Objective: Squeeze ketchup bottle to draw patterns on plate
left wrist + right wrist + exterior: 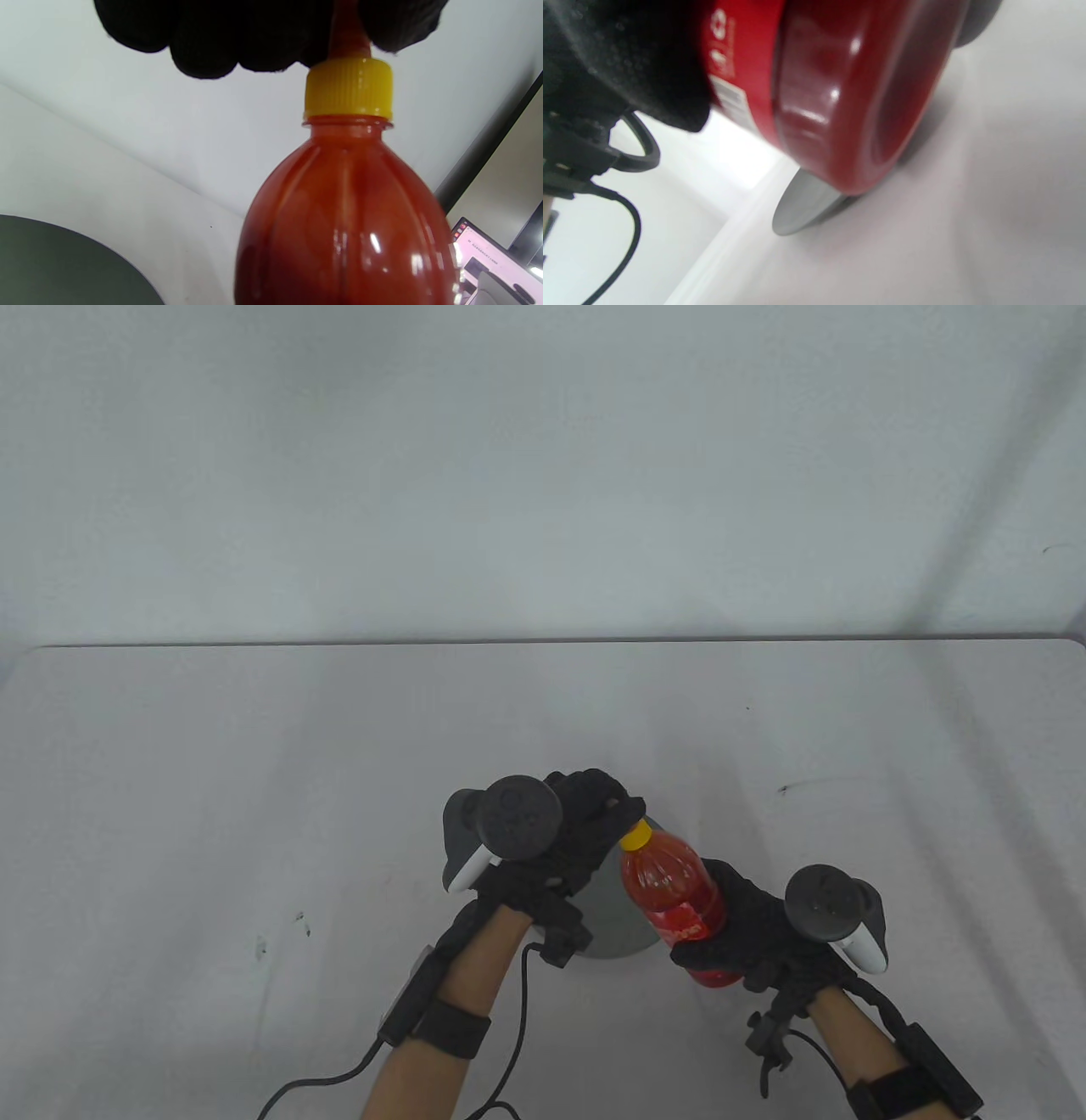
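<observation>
bottle (pixel 674 899) gripped by right hand (pixel 764 929), tilted over plate (pixel 607 920), nozzle (pixel 348 40) pinched by left hand (pixel 577 823) fingers (pixel 203 38)

— Where do the hands sit?

— Both forearms come in from the near edge, bare above dark wrist straps, each with a cable trailing back. The left hand (pixel 564 848) is raised and reaches to the right, its tracker (pixel 517 817) facing up.

— And its fingers?

— The left fingertips (pixel 203 38) are curled and bunched together, closing round a thin red tip.

— The right hand?

— The right hand (pixel 755 933) sits lower and nearer, knuckles outward, tracker (pixel 827 903) on its back. Its fingers (pixel 704 954) wrap round a red body, and its gloved palm (pixel 623 63) presses against that.

— Do the hands touch?

— No, they stay apart.
</observation>
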Motion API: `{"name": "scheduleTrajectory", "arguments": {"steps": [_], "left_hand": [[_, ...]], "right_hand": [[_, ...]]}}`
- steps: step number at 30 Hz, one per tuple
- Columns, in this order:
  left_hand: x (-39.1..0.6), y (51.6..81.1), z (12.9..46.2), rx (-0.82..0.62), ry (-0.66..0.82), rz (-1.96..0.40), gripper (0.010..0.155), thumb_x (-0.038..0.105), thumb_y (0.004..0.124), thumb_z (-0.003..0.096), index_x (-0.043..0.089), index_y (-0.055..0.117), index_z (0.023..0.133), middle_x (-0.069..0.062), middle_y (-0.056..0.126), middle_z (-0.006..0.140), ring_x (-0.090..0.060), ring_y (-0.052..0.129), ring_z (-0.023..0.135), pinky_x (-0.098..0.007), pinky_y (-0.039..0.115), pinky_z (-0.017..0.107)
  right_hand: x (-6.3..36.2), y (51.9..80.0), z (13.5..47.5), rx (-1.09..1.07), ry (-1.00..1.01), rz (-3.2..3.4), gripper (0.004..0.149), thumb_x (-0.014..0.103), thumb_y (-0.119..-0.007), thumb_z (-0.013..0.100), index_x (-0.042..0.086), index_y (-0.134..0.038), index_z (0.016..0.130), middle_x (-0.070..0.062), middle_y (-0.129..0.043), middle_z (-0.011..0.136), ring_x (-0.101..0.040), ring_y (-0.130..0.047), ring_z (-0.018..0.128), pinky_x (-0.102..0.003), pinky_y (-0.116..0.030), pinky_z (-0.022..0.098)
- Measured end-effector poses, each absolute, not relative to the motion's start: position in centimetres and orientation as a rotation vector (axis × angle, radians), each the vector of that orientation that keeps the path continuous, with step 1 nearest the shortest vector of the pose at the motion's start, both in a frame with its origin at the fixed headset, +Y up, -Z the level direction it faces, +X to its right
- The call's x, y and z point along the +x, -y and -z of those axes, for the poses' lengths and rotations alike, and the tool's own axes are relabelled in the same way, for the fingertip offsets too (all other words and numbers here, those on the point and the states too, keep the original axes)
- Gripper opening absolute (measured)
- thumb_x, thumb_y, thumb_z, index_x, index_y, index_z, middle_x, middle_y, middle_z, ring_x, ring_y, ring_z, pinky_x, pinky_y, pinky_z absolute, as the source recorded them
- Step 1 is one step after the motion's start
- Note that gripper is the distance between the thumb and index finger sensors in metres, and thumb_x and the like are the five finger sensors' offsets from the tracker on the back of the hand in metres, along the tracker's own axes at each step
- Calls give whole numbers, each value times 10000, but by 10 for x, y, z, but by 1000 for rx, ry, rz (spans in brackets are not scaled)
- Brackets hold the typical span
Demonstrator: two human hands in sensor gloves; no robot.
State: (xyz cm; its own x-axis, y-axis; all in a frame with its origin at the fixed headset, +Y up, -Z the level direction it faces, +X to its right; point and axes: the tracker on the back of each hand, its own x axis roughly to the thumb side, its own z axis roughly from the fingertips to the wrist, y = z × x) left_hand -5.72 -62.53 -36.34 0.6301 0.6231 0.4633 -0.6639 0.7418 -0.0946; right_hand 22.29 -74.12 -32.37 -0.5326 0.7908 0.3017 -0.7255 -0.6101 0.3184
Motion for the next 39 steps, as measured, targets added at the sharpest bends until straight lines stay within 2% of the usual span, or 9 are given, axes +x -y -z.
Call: {"name": "scheduleTrajectory", "arguments": {"steps": [3,7,11,17,22,27,30,34,39], "left_hand": [[-60,625,363,70,524,-789,619,601,650,549,138,712,954,-92,858,797,-304,861,751,-642,664,651],[-60,621,363,-10,629,-848,612,471,705,589,197,546,1113,-161,704,1017,-374,724,925,-684,572,696],[-58,621,364,2,668,-822,492,343,717,599,232,629,1070,-146,735,1003,-351,759,910,-673,595,696],[-59,622,364,42,597,-840,504,415,723,588,134,700,1005,-120,820,878,-316,833,800,-647,647,668],[-68,622,367,-5,603,-886,637,496,674,590,143,561,1109,-176,685,1045,-397,705,952,-674,582,694],[-68,622,369,-48,667,-874,581,371,697,608,181,532,1132,-203,581,1135,-427,624,1023,-695,549,709],[-64,625,369,-39,684,-922,493,312,700,603,182,631,1073,-175,701,1045,-373,731,930,-677,585,696],[-65,625,368,30,617,-894,498,417,728,586,148,703,1004,-137,802,934,-327,818,827,-649,641,671],[-69,627,371,-18,633,-930,617,471,716,585,161,584,1102,-187,675,1066,-386,722,937,-653,606,688]], "right_hand": [[224,741,324,515,-187,-2171,935,553,-1027,406,147,-531,1087,-211,-749,1054,-452,-808,889,-703,-674,642],[225,741,324,508,-178,-2169,934,552,-1027,408,146,-531,1087,-212,-746,1057,-452,-806,890,-703,-675,641],[226,741,324,511,-170,-2166,932,548,-1029,407,148,-532,1086,-209,-745,1058,-452,-803,893,-703,-671,644],[227,741,325,511,-169,-2178,935,549,-1029,407,144,-532,1087,-210,-746,1057,-453,-802,892,-701,-673,644],[228,741,324,505,-165,-2180,926,551,-1028,407,144,-542,1081,-209,-745,1057,-452,-804,891,-702,-672,643],[228,740,324,506,-163,-2180,936,550,-1028,407,143,-530,1087,-210,-746,1057,-454,-804,891,-701,-672,643],[228,741,324,507,-165,-2179,937,549,-1028,408,141,-530,1087,-214,-745,1057,-454,-802,892,-700,-671,644],[229,740,324,511,-159,-2184,928,545,-1030,407,140,-540,1082,-213,-742,1059,-455,-799,895,-703,-669,645],[231,741,324,510,-157,-2188,937,544,-1030,408,140,-528,1088,-213,-739,1062,-456,-796,896,-704,-666,646]]}}
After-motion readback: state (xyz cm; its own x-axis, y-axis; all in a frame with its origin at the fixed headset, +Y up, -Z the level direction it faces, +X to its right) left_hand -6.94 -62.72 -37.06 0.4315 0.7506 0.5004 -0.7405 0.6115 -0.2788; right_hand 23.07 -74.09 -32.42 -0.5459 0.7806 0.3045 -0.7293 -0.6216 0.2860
